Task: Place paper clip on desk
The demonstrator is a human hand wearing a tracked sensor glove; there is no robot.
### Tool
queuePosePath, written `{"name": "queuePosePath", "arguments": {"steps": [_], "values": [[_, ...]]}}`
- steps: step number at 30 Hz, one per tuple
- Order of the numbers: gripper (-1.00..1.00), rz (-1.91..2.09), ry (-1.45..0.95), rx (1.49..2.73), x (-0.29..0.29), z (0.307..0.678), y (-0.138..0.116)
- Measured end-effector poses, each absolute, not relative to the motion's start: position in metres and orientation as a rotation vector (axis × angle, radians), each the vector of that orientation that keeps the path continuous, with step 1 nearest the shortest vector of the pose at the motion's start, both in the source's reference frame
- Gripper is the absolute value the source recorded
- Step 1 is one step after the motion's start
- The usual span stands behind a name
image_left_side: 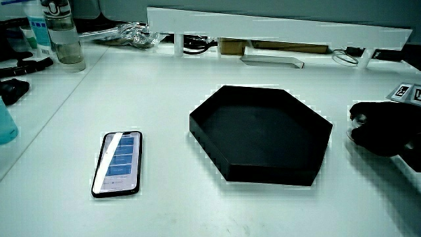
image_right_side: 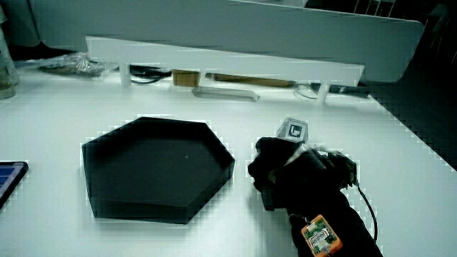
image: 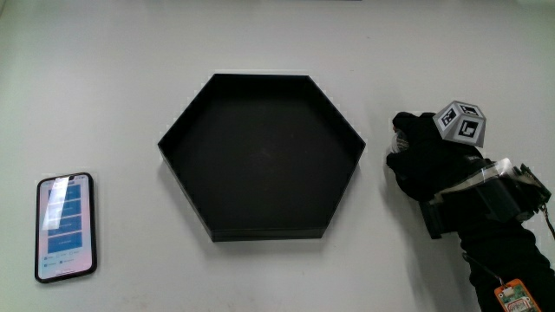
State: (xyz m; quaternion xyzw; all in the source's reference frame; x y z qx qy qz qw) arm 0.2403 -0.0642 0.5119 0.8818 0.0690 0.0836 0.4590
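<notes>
A: The gloved hand (image: 427, 158) sits low on the bench (image: 260, 35), just beside the black hexagonal tray (image: 186, 130), with the patterned cube (image: 460, 121) riding on its back.

B: And the paper clip? I can't find it anywhere, not on the bench, not in the tray.

A: Same here. The tray looks bare inside. There's a small pale glint at the fingertips (image: 401, 139) in the main view, and it shows again in a side view (image_left_side: 356, 119), but it's too small to call a clip.

B: So are the hands gripping it or not?

A: Fingers look curled under, knuckles up. Whether they pinch anything, I cannot tell.

B: Risks from here?

A: If the clip is in there, it's tiny and light. It could cling to the glove on release, or skid and drop into the tray, since the hand is so close to that tray's corner.

B: The phone (image: 65, 227), near the bench edge closest to the person, lies well apart. No trouble there.
</notes>
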Motion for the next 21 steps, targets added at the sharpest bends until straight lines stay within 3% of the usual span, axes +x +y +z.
{"name": "queuePosePath", "arguments": {"steps": [8, 14, 21], "values": [[0.0, 0.171, 0.194, 2.118, 0.25, 0.53, -0.054], [0.0, 0.199, 0.193, 2.149, 0.25, 0.525, -0.052], [-0.47, 0.186, 0.211, 2.075, 0.253, 0.532, -0.053]]}}
